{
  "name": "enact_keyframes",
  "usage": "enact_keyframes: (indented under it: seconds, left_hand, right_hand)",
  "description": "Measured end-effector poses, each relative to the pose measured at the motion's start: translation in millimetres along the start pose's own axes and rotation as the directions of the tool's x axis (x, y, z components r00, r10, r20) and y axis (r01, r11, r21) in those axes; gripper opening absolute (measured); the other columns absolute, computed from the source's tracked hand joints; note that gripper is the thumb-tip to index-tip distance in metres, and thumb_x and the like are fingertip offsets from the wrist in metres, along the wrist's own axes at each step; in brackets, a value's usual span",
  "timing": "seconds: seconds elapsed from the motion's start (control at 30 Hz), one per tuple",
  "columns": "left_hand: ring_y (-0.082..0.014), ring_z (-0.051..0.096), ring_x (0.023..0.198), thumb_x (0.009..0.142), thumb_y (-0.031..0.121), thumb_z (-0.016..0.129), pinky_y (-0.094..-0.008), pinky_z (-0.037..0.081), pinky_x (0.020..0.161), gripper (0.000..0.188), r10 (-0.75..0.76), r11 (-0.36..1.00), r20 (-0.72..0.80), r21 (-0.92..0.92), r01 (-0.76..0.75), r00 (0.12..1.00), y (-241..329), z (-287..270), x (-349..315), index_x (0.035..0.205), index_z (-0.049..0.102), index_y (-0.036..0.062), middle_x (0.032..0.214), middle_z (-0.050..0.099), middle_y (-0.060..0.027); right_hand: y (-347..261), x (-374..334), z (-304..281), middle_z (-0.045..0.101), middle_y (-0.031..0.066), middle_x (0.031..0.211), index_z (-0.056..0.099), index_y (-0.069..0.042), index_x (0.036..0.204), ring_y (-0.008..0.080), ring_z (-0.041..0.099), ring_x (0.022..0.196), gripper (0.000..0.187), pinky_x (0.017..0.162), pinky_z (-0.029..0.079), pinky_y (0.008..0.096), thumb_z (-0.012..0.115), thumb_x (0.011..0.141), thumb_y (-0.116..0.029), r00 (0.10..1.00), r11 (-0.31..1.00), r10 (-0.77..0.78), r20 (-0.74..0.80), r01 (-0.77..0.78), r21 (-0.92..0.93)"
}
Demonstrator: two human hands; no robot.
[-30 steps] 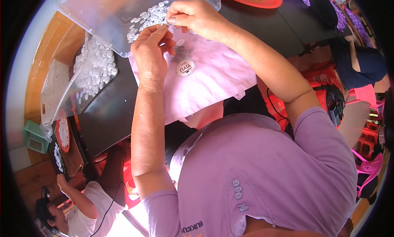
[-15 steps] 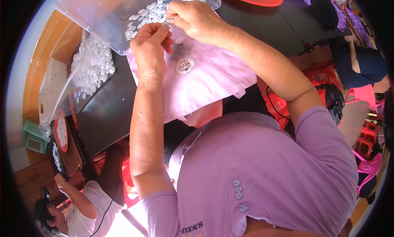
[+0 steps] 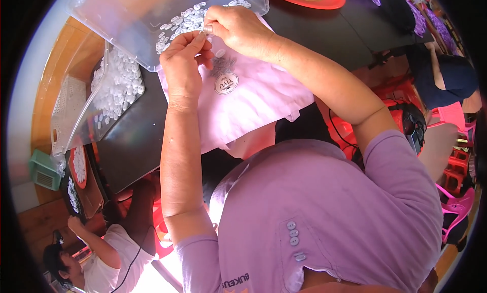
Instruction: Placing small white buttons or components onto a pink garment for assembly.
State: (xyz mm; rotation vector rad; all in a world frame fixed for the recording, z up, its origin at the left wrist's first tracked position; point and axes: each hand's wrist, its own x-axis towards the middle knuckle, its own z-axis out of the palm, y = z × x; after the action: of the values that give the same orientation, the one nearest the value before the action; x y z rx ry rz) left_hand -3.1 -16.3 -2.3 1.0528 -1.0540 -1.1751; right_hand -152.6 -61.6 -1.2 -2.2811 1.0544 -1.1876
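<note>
- Two hands, left [image 3: 185, 54] and right [image 3: 238, 30], meet tip to tip at the near edge of a clear plastic tub [image 3: 127, 21]
- Fingers of both hands: thumbs drawn in against forefingers, almost no gap; between them I pinch a small clear piece [image 3: 208, 29], partly hidden, so I cannot tell its full outline
- Similar oval pieces [image 3: 190, 22] lie scattered in the tub beyond my fingers; one loose oval [image 3: 219, 53] rests on the pink cloth [image 3: 258, 97] near my left fingers
- Handling, as judged: the pinched piece should be very light, stiff, smooth, apt to slip and perhaps to crack under hard pressure; best held by opposite edges, fingertips only
- Cloth, by contrast, looks soft and limp
</note>
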Motion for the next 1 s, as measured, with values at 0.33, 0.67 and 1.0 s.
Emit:
enact_keyframes:
  seconds: [0.33,0.67,1.0]
  left_hand:
    - [-0.0183,0.058,0.064,0.093,0.01,0.057,-0.0313,0.044,0.054,0.016,-0.061,0.99,0.081,-0.118,0.071,0.995,-1,-8,4,0.094,0.061,-0.0058,0.08,0.062,-0.0105]
    - [-0.019,0.057,0.06,0.092,0.01,0.058,-0.0302,0.043,0.052,0.016,-0.058,0.981,0.089,-0.18,0.073,0.994,2,-4,2,0.092,0.061,-0.0057,0.078,0.062,-0.0113]
    - [-0.0161,0.055,0.056,0.09,0.007,0.061,-0.028,0.042,0.048,0.015,0.045,0.999,-0.048,0.014,-0.044,0.998,-6,1,0,0.088,0.062,-0.0069,0.072,0.059,-0.0088]
  right_hand:
    - [2,-1,7,0.067,0.0121,0.081,0.062,-0.006,0.089,0.0332,0.064,0.081,0.015,0.072,0.048,0.0451,0.055,0.088,-0.019,0.995,0.998,-0.06,-0.078,0.062,0.02]
    - [6,0,4,0.064,0.0122,0.073,0.06,-0.004,0.093,0.0294,0.063,0.068,0.013,0.062,0.048,0.0384,0.058,0.09,-0.016,0.987,0.996,-0.091,-0.13,0.087,-0.031]
    - [6,-4,9,0.064,0.0128,0.073,0.059,-0.003,0.088,0.0294,0.063,0.067,0.008,0.06,0.047,0.0376,0.057,0.088,-0.01,0.982,0.988,-0.157,-0.109,0.156,-0.018]
